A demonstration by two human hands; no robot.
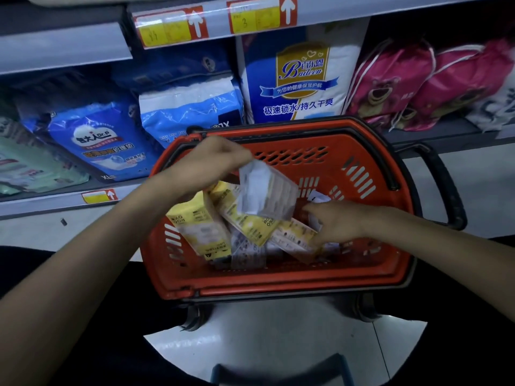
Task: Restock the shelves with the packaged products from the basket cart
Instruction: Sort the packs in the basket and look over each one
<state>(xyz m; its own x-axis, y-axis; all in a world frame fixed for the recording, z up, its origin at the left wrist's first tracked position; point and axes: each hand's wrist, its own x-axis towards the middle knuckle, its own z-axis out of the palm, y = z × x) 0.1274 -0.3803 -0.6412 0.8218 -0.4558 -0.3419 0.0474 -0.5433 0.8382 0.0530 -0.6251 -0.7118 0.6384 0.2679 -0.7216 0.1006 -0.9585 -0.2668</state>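
Note:
A red basket cart (281, 280) stands on the floor in front of the shelves. Inside lie several yellow-and-white packaged products (200, 227). My left hand (211, 160) holds a white pack (267, 195) lifted above the basket's middle, tilted and blurred. My right hand (334, 221) reaches into the basket's right side and grips another pack (295, 238) lying there.
The low shelf (55, 201) behind the basket holds blue and white bagged packs (103, 140), a tall white-and-blue pack (301, 82) and pink bear bags (418, 84). Price tags (172, 26) line the upper shelf edge. The cart's black handle (446, 185) sticks out right.

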